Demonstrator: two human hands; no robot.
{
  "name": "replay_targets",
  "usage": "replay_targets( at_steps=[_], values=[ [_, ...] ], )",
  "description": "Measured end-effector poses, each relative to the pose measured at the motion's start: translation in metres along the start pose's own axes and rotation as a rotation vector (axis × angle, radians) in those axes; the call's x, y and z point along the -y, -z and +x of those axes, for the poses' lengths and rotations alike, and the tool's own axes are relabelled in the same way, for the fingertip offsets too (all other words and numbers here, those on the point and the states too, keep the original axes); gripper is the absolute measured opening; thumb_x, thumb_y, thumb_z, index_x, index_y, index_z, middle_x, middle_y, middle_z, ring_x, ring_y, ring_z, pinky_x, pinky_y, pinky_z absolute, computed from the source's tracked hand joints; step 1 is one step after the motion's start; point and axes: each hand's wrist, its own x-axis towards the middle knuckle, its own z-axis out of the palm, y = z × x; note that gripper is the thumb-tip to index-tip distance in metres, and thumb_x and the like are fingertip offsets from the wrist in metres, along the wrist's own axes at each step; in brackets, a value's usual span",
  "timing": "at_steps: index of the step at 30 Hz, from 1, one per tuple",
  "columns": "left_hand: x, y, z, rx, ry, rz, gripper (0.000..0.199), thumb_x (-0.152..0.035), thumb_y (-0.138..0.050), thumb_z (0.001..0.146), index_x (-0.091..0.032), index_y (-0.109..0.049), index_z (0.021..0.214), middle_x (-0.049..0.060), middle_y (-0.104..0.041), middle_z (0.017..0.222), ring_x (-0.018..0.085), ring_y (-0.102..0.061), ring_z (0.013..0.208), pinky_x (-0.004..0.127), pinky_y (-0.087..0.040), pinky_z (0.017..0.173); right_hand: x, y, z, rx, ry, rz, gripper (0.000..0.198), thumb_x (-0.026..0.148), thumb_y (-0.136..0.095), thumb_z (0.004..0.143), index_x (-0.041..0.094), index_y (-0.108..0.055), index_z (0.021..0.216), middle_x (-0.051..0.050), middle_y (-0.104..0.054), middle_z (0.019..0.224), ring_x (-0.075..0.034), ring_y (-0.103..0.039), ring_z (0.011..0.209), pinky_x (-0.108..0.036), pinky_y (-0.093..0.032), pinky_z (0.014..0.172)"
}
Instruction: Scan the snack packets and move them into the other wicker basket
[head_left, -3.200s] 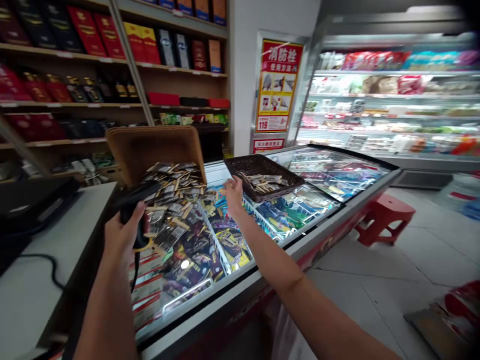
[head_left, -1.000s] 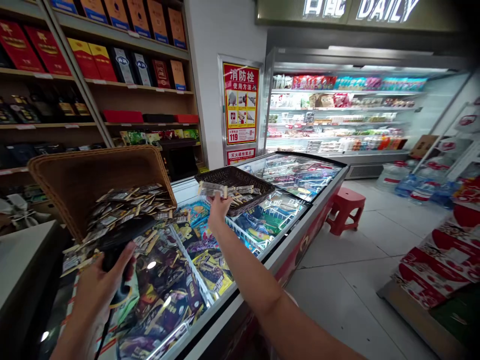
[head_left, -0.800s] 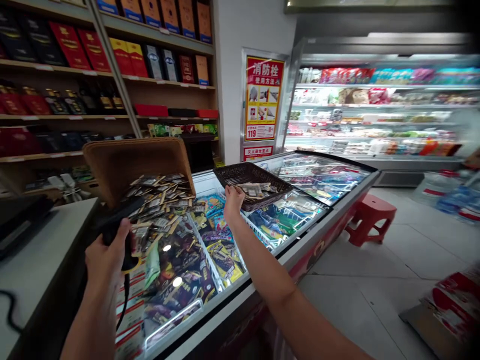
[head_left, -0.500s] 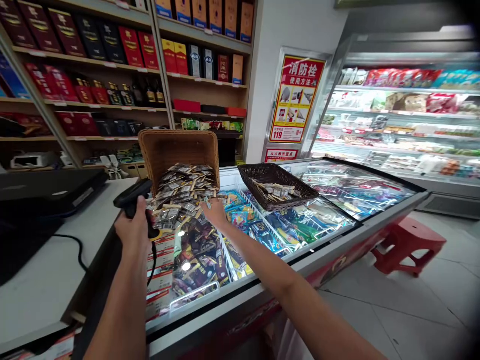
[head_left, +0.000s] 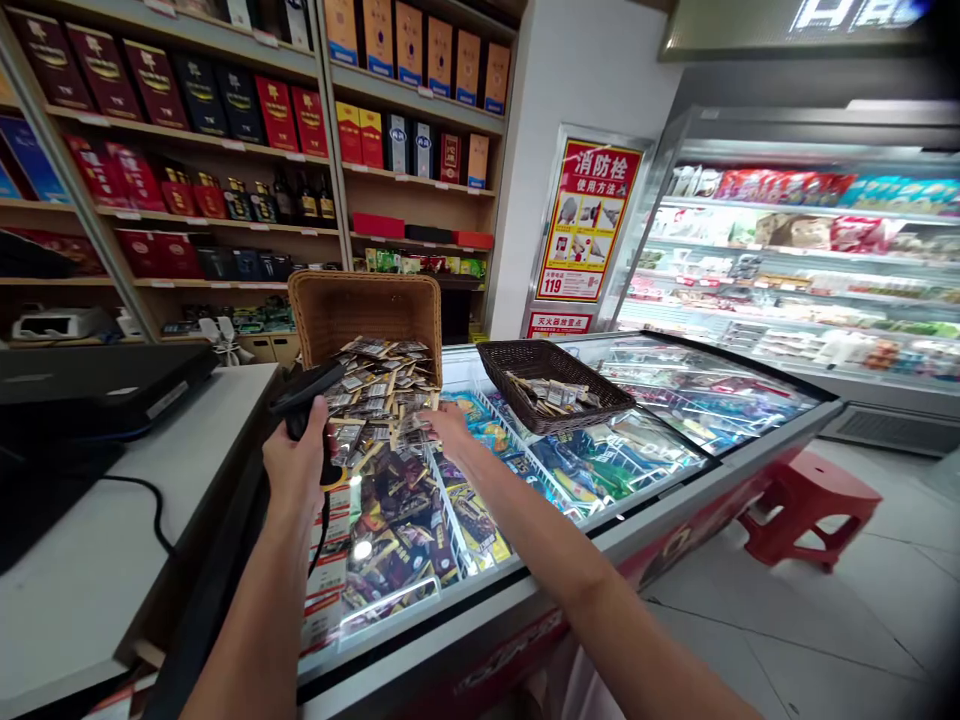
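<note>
My left hand (head_left: 294,462) is closed round a black handheld barcode scanner (head_left: 306,395), whose cord hangs down beside the wrist. The scanner's head points right, toward a heap of small clear-and-brown packets (head_left: 379,385). These spill from a tan wicker basket (head_left: 367,292), tipped on its side, onto the glass freezer lid (head_left: 352,615). At the heap's right edge is my right hand (head_left: 448,428), its fingers bent over a small packet (head_left: 414,428). The fingertips are partly hidden among the packets.
A dark wicker tray (head_left: 536,360) with more packets rests on the chest freezer to the right. Wrapped ice creams (head_left: 401,535) show through the glass. Left stands a white counter (head_left: 90,590) with a black machine (head_left: 97,390). A red stool (head_left: 814,505) is on the floor.
The camera view has tilted up slightly. My right fingers, spread over the heap's edge before, are now drawn in on a packet there. My left hand still holds the scanner, now nearer the heap.
</note>
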Motion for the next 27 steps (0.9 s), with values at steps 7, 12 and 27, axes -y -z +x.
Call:
replay_targets(
  at_steps=[7,12,27],
  values=[
    [-0.002,-0.008,-0.017,0.325,0.058,0.068,0.060,-0.070,-0.091,0.063,-0.018,-0.063,0.076,-0.002,-0.061,0.060,0.010,-0.050,0.048,0.022,-0.039,0.044,0.018,0.070,0.009,-0.095,0.302,0.282,0.019,0.036,-0.074,0.077,0.022,-0.062,0.077,0.007,-0.052,0.063,-0.011,-0.048,0.055,-0.025,-0.043,0.054],
    [0.007,-0.014,-0.028,0.640,0.076,0.304,0.059,-0.069,-0.094,0.062,-0.018,-0.066,0.074,-0.001,-0.062,0.058,0.011,-0.050,0.047,0.024,-0.037,0.046,0.024,0.080,0.012,-0.190,0.381,0.341,0.023,0.041,-0.069,0.082,0.023,-0.057,0.074,0.008,-0.047,0.060,-0.010,-0.043,0.053,-0.025,-0.039,0.051],
    [0.009,-0.024,-0.038,0.672,0.096,0.443,0.062,-0.078,-0.087,0.063,-0.021,-0.063,0.069,0.000,-0.056,0.048,0.014,-0.046,0.045,0.026,-0.031,0.047,0.033,0.083,0.001,-0.213,0.354,0.304,0.024,0.035,-0.067,0.092,0.023,-0.053,0.077,0.008,-0.045,0.062,-0.010,-0.045,0.051,-0.025,-0.044,0.052]
  ],
)
